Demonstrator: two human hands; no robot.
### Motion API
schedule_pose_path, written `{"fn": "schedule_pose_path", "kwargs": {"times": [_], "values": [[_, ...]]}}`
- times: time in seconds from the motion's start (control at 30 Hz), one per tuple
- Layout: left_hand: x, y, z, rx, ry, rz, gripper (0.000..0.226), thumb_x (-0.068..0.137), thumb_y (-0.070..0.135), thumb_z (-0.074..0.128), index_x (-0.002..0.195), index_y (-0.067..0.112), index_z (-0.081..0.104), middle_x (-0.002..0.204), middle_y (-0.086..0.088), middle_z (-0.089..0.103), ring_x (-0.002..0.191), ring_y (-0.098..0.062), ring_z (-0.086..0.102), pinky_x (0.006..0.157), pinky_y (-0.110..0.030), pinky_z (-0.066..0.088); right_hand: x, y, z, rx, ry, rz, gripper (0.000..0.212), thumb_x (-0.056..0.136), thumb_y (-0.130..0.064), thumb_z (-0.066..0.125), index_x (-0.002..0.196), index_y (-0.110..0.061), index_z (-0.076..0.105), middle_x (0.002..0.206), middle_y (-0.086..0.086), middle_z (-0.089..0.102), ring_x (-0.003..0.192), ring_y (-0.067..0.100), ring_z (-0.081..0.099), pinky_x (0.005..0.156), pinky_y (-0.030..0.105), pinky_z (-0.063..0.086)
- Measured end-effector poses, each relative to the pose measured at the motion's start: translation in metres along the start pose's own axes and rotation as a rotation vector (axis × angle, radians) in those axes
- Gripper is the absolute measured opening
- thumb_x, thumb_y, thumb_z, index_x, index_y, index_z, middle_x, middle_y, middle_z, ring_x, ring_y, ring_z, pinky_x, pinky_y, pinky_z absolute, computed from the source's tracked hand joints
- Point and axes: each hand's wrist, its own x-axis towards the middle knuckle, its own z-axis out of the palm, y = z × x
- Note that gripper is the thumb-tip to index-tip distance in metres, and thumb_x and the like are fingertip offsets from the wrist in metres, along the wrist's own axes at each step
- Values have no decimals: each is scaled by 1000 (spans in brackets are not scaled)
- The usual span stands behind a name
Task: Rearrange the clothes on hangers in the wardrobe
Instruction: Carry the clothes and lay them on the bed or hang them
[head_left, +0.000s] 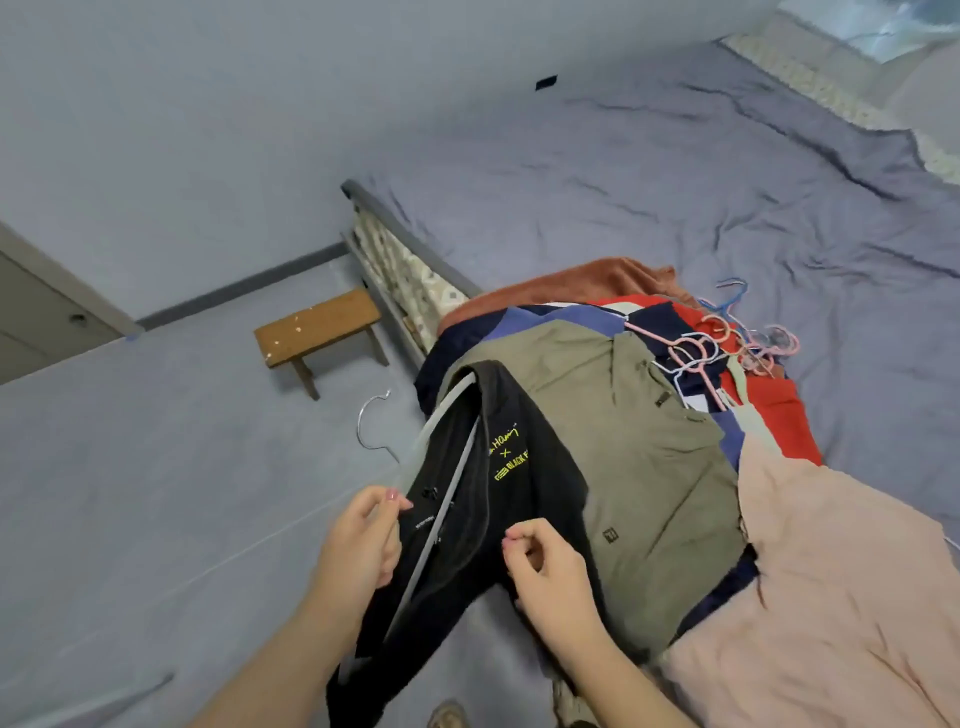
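A black shirt (519, 467) with yellow lettering hangs off the bed's near corner, threaded on a grey metal hanger (441, 514) whose hook points left over the floor. My left hand (358, 545) pinches the shirt's collar beside the hanger arm. My right hand (540, 571) pinches the black fabric a little to the right. Under the shirt lies an olive shirt (639, 467) on top of a pile of clothes. Several pink and blue hangers (727, 343) stick out at the pile's far end.
The pile holds a peach garment (831, 571), red (779, 415), navy and rust pieces on the grey-blue bed sheet (675, 182). A small wooden stool (319, 332) stands on the floor by the bed frame. A door (41, 312) is at the left.
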Motion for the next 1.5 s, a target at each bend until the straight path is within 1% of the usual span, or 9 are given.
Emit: {"fn": "schedule_pose_path", "kwargs": {"times": [0.17, 0.3, 0.47, 0.63, 0.87, 1.07, 1.2, 1.37, 1.5], "values": [[12, -7, -40, -12, 109, 8, 25, 101, 29, 44, 87, 11, 55, 50, 3, 22, 45, -13, 17, 45, -22, 12, 22, -7, 39, -168, -115, -70, 7, 91, -19, 56, 87, -24, 60, 78, 1, 63, 59, 6, 48, 65, 25, 47], [21, -7, -49, 76, 145, 31, 27, 101, 27, 44, 86, 7, 54, 50, 3, 24, 43, -11, 20, 41, -21, 18, 51, -11, 49, -277, -103, -151, 7, 90, -19, 56, 89, -17, 62, 81, 4, 65, 75, 15, 58, 72, 24, 45], [25, -10, -33, 113, 161, 38, 25, 100, 27, 46, 87, 7, 54, 49, 3, 28, 43, -11, 22, 42, -23, 21, 82, -6, 23, -343, -90, -168, 9, 90, -18, 55, 90, -13, 63, 81, 2, 64, 76, 15, 58, 67, 14, 40], [36, -7, 3, 77, 194, 16, 27, 100, 27, 45, 82, 8, 50, 50, 1, 26, 43, -11, 21, 41, -20, 20, 119, 12, -37, -429, -51, -113, 7, 87, -18, 57, 85, -13, 61, 83, 4, 64, 79, 22, 60, 77, 31, 47], [61, -4, 83, 78, 176, -61, 29, 103, 29, 38, 83, 9, 43, 55, 1, 26, 46, -12, 22, 46, -27, 22, 163, 30, -143, -462, 87, -20, 9, 87, -16, 61, 91, -9, 62, 87, 6, 65, 89, 26, 61, 73, 26, 37], [82, -2, 152, 72, 157, -59, 27, 103, 24, 39, 93, 1, 49, 52, -5, 38, 54, -21, 34, 51, -30, 34, 203, 50, -208, -522, 212, 2, 26, 86, -12, 59, 111, -3, 57, 113, 14, 58, 109, 31, 53, 91, 35, 42], [96, 3, 188, 31, 127, -62, 19, 104, 22, 37, 112, 24, 54, 55, -7, 41, 52, -23, 43, 52, -29, 43, 220, 64, -235, -623, 73, 93, 48, 86, -17, 59, 131, -6, 47, 130, 14, 46, 122, 32, 44, 104, 37, 34], [110, 4, 214, -37, 87, -119, 18, 104, 23, 36, 111, 13, 49, 60, -12, 50, 53, -27, 51, 60, -38, 51, 230, 78, -240, -588, 127, 65, 52, 84, -13, 59, 133, -5, 42, 131, 16, 41, 116, 34, 45, 101, 38, 36], [115, 3, 220, -11, 81, -124, 15, 103, 23, 38, 106, 13, 49, 60, -11, 51, 50, -25, 50, 56, -36, 50, 244, 87, -241, -641, 67, 94, 52, 86, -28, 60, 131, -8, 44, 126, 10, 50, 117, 32, 40, 99, 38, 31]]}}
